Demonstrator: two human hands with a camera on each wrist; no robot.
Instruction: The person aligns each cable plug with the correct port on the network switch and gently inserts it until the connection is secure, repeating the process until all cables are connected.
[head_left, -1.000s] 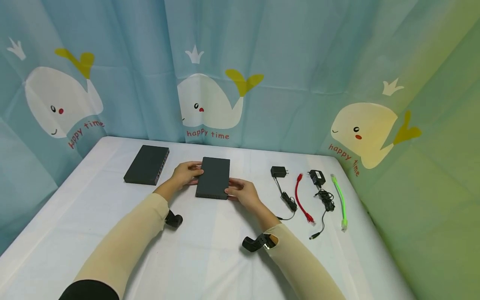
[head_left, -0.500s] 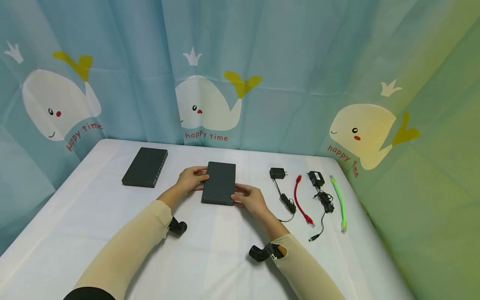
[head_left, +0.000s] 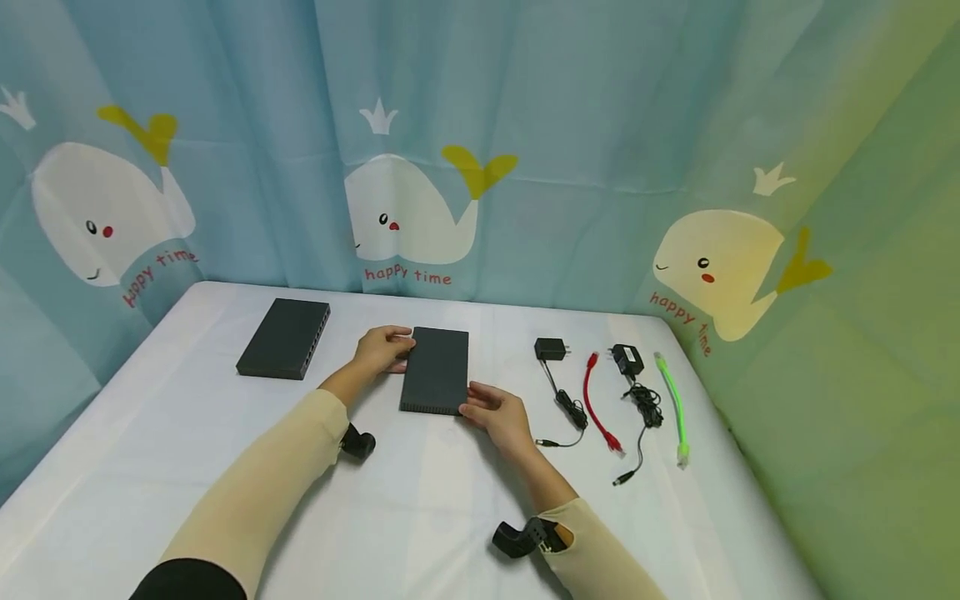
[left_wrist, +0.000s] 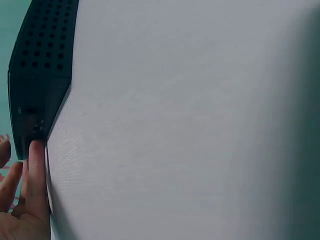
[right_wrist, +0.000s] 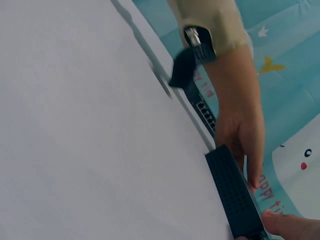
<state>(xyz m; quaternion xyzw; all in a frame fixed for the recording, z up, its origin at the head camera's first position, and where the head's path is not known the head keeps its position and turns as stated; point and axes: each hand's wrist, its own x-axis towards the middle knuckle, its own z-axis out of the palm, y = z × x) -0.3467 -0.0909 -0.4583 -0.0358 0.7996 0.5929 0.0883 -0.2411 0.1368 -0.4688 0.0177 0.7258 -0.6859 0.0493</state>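
A flat black network switch (head_left: 436,371) lies between my two hands at the middle of the white table, its vented side facing me. My left hand (head_left: 381,350) pinches its left edge, with the thumb on top; in the left wrist view a fingertip touches the end of the switch (left_wrist: 42,85). At the near right corner, my right hand (head_left: 501,417) has its thumb against the top edge and fingers lower down. The right wrist view shows that thumb (right_wrist: 290,226) on the switch (right_wrist: 232,187). Whether its underside rests fully on the table cannot be told.
Another black network switch (head_left: 283,339) with a row of ports lies at the left. To the right are a power adapter (head_left: 551,349) with its cord, a red network cable (head_left: 595,404), a second adapter (head_left: 627,360) with bundled cord and a green network cable (head_left: 674,408). Behind hangs a curtain (head_left: 585,167).
The switch has moved rightward and a little toward me with both hands. In the last half second, my right hand has slid down to its near right corner.
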